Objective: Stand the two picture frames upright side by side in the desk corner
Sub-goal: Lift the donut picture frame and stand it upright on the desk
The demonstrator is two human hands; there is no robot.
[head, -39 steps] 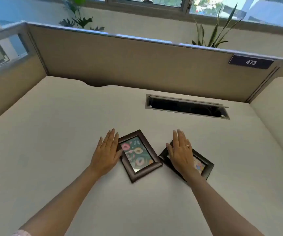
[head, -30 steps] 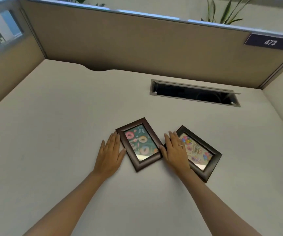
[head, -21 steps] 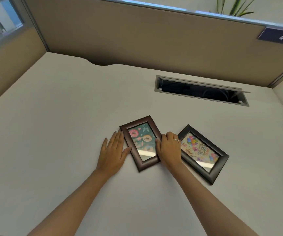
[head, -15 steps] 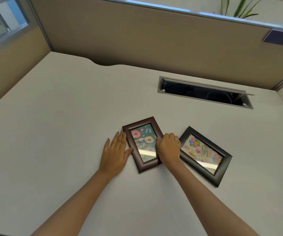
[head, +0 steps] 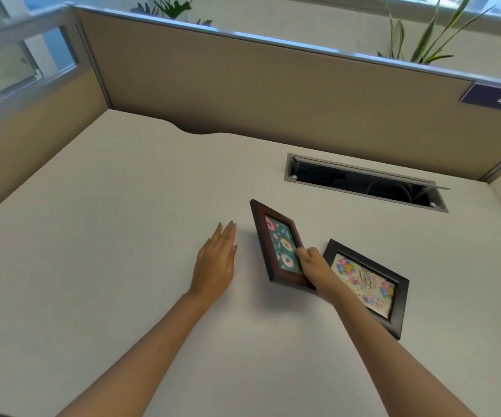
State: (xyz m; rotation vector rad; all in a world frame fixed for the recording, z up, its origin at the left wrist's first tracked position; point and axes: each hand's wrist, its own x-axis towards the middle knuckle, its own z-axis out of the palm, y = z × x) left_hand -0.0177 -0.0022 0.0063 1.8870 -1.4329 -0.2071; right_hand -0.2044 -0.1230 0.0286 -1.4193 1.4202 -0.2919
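Observation:
A brown-framed picture with a green donut print (head: 277,242) is tilted up off the white desk (head: 122,206), raised on its right side. My right hand (head: 314,264) grips its right edge, thumb on the front. A black-framed picture with a balloon birthday print (head: 369,281) lies flat on the desk just right of that hand, partly under my wrist. My left hand (head: 217,258) rests flat on the desk a little left of the brown frame, fingers extended, holding nothing.
Tan partition walls (head: 258,94) close the desk at the back and left, meeting in the far left corner (head: 109,108). A rectangular cable slot (head: 363,183) opens in the desk behind the frames. A curved notch (head: 198,130) cuts the back edge.
My right hand closed on the brown frame's right edge and lifted that side off the desk. My left hand drew slightly away from the frame. The black frame stayed flat.

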